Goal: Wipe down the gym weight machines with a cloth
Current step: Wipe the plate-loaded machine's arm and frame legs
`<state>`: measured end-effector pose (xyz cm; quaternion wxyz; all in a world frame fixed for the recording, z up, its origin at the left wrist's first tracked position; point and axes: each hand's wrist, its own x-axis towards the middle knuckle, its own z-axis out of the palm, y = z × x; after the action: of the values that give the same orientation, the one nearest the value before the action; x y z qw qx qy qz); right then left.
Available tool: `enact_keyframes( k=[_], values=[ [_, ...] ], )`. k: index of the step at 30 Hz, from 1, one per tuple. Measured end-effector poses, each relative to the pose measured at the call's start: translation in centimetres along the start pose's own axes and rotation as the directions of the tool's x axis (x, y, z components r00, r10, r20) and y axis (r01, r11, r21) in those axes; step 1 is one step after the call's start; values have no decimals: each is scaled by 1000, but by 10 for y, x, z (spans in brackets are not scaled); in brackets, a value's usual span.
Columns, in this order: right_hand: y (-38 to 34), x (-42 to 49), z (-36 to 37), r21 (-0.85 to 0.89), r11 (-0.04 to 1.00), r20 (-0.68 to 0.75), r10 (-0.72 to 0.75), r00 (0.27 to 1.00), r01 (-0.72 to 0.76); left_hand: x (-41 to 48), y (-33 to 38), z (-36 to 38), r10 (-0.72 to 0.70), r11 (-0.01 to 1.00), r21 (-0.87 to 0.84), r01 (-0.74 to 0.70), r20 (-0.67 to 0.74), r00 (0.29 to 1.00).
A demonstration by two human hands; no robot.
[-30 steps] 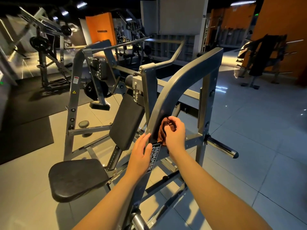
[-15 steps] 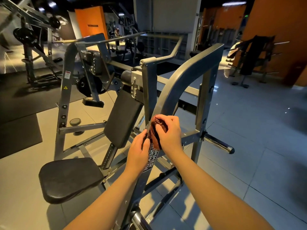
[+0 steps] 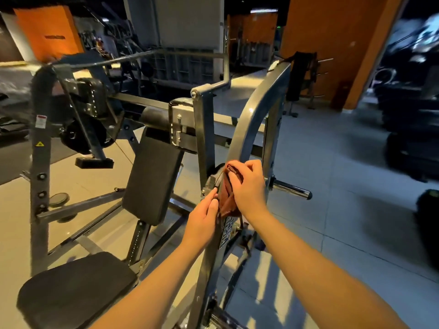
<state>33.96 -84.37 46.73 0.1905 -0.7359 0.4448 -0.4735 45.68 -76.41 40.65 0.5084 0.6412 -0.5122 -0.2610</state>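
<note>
Curled round the bunched brown cloth [image 3: 228,198], our right hand [image 3: 249,188] presses it onto the machine's curved frame arm [image 3: 251,119], likely to scrub the painted steel. Our left hand [image 3: 202,219] rests on that arm's left edge, probably steadying. We cannot tell if it pinches the cloth. Left of the arm sit the seat pad [image 3: 76,288] and back pad [image 3: 152,176]. No container shows.

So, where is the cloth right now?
Near the centre of the head view, the cloth lies against the curved frame bar under the right hand, with the left hand just left of it.
</note>
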Motion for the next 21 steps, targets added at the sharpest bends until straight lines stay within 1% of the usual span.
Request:
enact_keyframes(
  k=[4, 6, 8, 10, 12, 14, 16, 18, 21],
  values=[
    [1, -21, 20, -146, 989, 75, 18, 997, -7, 5, -5, -7, 25, 999, -43, -23, 42, 999],
    [5, -41, 29, -200, 979, 115, 66, 991, -41, 2, -13, -9, 5, 997, -74, 2, 84, 996],
    [7, -59, 35, -212, 974, 130, 113, 985, -84, -1, -16, -12, -9, 995, -94, 22, 137, 990],
    [3, -62, 34, -183, 977, 125, 133, 983, -109, -1, -16, -17, 5, 996, -87, 11, 180, 984],
    [-5, -51, 28, -155, 982, 90, 127, 988, -112, 0, -14, -23, 35, 996, -93, -15, 219, 975],
    [-17, -33, 21, -115, 985, -7, 126, 992, -126, 5, -14, -27, 53, 994, -101, -28, 247, 967],
    [-25, -15, 19, -83, 984, -88, 151, 985, -158, 12, -15, -31, 38, 994, -111, -11, 249, 968],
    [-25, -9, 25, -112, 982, -84, 140, 987, -149, 17, -15, -34, 42, 992, -126, -10, 252, 967],
    [-16, -22, 33, -192, 975, -7, 110, 994, -109, 16, -12, -35, 61, 991, -133, -25, 271, 961]
  ],
)
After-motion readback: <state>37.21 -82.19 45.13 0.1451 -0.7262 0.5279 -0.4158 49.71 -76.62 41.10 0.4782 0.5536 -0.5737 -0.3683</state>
